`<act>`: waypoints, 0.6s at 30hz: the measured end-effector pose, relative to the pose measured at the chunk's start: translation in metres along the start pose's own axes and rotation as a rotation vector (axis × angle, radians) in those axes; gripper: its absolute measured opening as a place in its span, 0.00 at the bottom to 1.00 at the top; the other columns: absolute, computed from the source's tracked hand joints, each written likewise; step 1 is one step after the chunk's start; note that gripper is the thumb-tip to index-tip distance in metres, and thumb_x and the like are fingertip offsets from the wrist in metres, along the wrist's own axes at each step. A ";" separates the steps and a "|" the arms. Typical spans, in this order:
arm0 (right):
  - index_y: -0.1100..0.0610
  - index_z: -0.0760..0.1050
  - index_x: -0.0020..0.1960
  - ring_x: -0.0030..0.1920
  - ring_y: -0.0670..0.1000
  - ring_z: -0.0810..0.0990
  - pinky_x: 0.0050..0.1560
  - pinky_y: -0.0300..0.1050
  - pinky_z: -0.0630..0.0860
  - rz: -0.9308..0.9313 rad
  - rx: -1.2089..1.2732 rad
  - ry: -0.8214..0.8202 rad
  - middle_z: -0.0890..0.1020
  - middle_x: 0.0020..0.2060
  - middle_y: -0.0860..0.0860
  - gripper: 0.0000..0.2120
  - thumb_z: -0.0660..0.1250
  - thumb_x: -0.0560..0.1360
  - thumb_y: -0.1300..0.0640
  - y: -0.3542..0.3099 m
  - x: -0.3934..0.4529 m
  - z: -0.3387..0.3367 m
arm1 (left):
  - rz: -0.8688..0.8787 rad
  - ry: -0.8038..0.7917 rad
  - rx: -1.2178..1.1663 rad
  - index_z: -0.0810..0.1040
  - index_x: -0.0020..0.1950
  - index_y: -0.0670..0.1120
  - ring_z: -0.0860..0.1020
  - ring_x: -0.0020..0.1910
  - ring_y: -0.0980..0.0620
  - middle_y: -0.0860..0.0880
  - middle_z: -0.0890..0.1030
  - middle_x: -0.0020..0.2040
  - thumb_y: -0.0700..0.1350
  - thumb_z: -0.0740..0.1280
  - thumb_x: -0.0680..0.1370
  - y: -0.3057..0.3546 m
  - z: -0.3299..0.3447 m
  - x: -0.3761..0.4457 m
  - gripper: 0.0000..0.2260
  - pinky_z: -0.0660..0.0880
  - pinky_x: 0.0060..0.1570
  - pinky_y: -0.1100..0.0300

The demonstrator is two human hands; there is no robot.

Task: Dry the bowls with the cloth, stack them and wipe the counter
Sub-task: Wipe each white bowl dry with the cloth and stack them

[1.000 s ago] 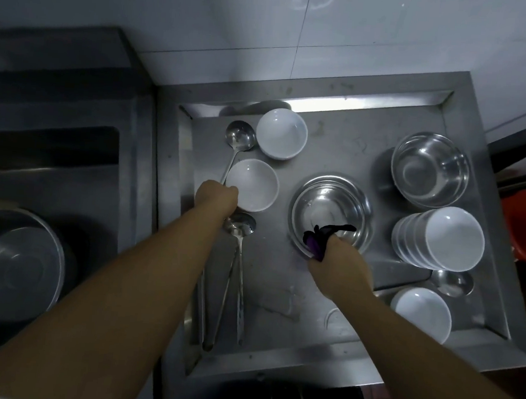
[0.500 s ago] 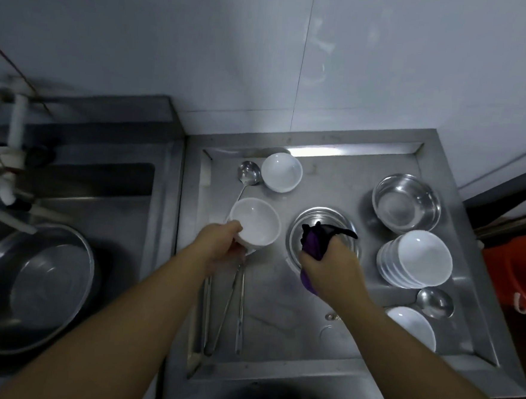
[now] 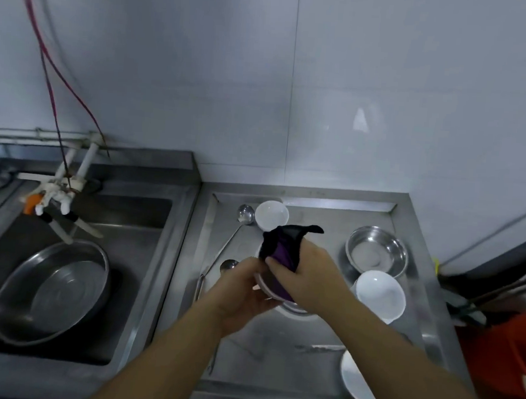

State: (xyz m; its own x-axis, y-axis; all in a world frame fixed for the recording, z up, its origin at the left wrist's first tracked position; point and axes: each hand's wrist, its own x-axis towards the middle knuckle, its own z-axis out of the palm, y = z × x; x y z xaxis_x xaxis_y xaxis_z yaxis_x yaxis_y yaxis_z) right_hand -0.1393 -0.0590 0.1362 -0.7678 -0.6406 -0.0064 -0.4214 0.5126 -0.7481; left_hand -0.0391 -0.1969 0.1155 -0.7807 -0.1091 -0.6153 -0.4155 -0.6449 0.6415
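Note:
My left hand (image 3: 242, 294) holds a small white bowl (image 3: 263, 288) lifted above the steel counter (image 3: 275, 356); only its rim shows. My right hand (image 3: 309, 277) grips a purple and black cloth (image 3: 283, 247) and presses it into that bowl. A steel bowl (image 3: 294, 309) lies under the hands, mostly hidden. A stack of white bowls (image 3: 379, 293) stands at the right. Single white bowls sit at the back (image 3: 271, 215) and at the front right (image 3: 356, 382).
A second steel bowl (image 3: 376, 251) sits at the back right. Two ladles (image 3: 243, 215) (image 3: 227, 264) lie at the counter's left. The sink at the left holds a large steel basin (image 3: 53, 290) under a tap (image 3: 59, 203). An orange bucket (image 3: 506, 356) stands at the right.
My left hand has lifted the white bowl off the counter toward the middle. My right hand has brought the cloth into it. The camera has tilted up toward the wall.

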 end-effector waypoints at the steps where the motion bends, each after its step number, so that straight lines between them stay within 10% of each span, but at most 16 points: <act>1: 0.49 0.75 0.59 0.43 0.44 0.80 0.45 0.42 0.78 -0.003 0.011 -0.002 0.83 0.45 0.45 0.23 0.63 0.73 0.33 -0.001 -0.006 -0.006 | 0.018 -0.038 0.014 0.83 0.66 0.39 0.82 0.58 0.41 0.37 0.83 0.61 0.45 0.69 0.76 -0.001 0.009 -0.006 0.20 0.77 0.67 0.43; 6: 0.47 0.75 0.59 0.47 0.45 0.81 0.52 0.51 0.81 0.006 0.151 -0.081 0.83 0.47 0.44 0.21 0.61 0.73 0.36 -0.003 -0.040 -0.039 | 0.035 -0.118 0.010 0.81 0.71 0.46 0.79 0.67 0.41 0.40 0.81 0.69 0.60 0.65 0.80 -0.009 0.036 -0.029 0.25 0.71 0.71 0.41; 13: 0.34 0.69 0.66 0.53 0.41 0.80 0.51 0.36 0.77 -0.138 0.163 -0.192 0.81 0.53 0.39 0.22 0.67 0.74 0.46 -0.012 -0.070 -0.063 | 0.000 -0.201 0.016 0.77 0.76 0.49 0.67 0.79 0.38 0.41 0.75 0.76 0.73 0.70 0.71 -0.017 0.055 -0.051 0.41 0.57 0.81 0.39; 18: 0.35 0.72 0.63 0.43 0.41 0.78 0.41 0.32 0.71 -0.258 -0.095 -0.128 0.78 0.43 0.38 0.15 0.67 0.78 0.49 -0.020 -0.065 -0.068 | 0.004 -0.213 -0.031 0.78 0.74 0.50 0.75 0.74 0.40 0.41 0.76 0.75 0.74 0.59 0.77 -0.005 0.058 -0.052 0.36 0.74 0.70 0.41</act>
State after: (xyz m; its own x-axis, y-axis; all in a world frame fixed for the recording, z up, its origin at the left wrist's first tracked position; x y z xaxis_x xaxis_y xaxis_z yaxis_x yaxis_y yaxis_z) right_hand -0.1135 0.0112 0.1964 -0.5651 -0.8204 0.0875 -0.6425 0.3711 -0.6704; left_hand -0.0231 -0.1435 0.1709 -0.8648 0.0485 -0.4998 -0.4001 -0.6680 0.6275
